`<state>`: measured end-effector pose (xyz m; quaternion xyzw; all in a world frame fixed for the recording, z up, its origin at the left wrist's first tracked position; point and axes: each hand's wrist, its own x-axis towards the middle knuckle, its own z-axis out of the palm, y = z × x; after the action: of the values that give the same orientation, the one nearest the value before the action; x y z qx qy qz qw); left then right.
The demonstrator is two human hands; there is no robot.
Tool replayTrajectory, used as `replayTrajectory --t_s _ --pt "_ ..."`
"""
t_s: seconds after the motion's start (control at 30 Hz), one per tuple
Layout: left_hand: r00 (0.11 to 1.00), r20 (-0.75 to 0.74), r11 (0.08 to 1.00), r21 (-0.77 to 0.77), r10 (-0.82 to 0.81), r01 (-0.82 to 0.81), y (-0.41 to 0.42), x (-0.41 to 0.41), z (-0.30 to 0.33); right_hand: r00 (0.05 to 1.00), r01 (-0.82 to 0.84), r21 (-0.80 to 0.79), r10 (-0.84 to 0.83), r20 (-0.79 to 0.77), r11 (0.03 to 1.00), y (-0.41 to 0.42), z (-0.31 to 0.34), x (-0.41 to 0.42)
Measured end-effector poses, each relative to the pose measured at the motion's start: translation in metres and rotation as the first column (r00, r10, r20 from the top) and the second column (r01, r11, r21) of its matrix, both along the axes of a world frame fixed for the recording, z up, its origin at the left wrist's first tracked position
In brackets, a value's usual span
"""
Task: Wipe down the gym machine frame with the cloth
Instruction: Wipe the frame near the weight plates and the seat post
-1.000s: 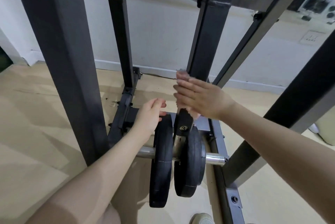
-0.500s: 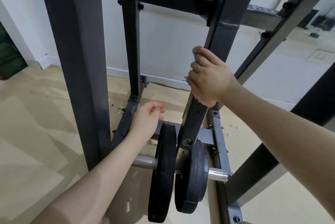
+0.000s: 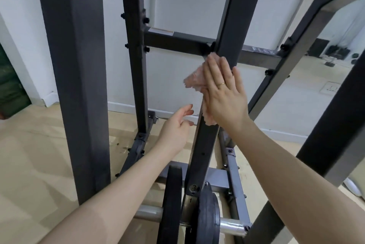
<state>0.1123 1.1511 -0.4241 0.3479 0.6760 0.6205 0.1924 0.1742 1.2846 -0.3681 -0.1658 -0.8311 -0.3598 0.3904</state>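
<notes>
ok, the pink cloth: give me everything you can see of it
The cloth is pale pink, fuzzy and crumpled, apparently soft fabric. The right hand presses it flat-fingered against the slanted dark upright of the frame, just below the crossbar joint. Most of it is hidden under the palm; a bunched part sticks out to the left of the fingers and a small tuft shows below the palm. The left hand hovers nearby, not touching it.
</notes>
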Motion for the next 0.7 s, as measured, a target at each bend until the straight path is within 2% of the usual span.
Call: replayTrajectory --t_s 0.1,0.2,0.3,0.37,0.47,0.53,0.63,0.67,0.7 --pt "0.999 -0.022 0.999 0.046 -0.025 0.026 0.009 0.001 0.011 0.989 -0.104 -0.152 0.086 -0.122 0.983 0.001 -0.015 -0.005" --pt "0.998 -0.015 0.996 0.063 -0.06 0.061 0.011 0.003 0.014 0.983 -0.114 -0.335 0.057 -0.176 0.935 -0.009 -0.054 0.009" --pt "0.997 -0.015 0.996 0.06 -0.069 0.07 0.014 0.003 0.023 0.987 -0.06 -0.38 -0.002 -0.161 0.923 -0.006 -0.06 0.019" --pt "0.997 -0.012 0.995 0.068 -0.074 0.075 0.022 0.001 0.038 0.972 -0.111 -0.426 0.007 -0.237 0.898 0.0 -0.034 0.007" --pt "0.996 -0.037 0.991 0.107 -0.079 0.083 0.037 -0.001 0.062 0.912 -0.267 -0.597 -0.003 -0.411 0.757 0.009 0.012 -0.017" --pt "0.996 -0.054 0.989 0.128 -0.064 0.071 0.043 -0.001 0.072 0.862 -0.426 -0.63 0.079 -0.501 0.649 0.008 0.01 -0.019" --pt "0.996 -0.085 0.987 0.153 -0.032 0.045 0.049 -0.003 0.074 0.724 -0.688 -0.63 0.285 -0.628 0.36 -0.002 -0.022 -0.003" --pt "0.996 -0.088 0.989 0.141 -0.027 0.039 0.049 -0.004 0.075 0.718 -0.696 -0.645 0.332 -0.612 0.314 -0.006 -0.032 0.004" --pt "0.996 -0.087 0.991 0.128 -0.032 0.043 0.048 -0.004 0.076 0.754 -0.654 -0.674 0.36 -0.549 0.342 -0.007 -0.039 0.009"
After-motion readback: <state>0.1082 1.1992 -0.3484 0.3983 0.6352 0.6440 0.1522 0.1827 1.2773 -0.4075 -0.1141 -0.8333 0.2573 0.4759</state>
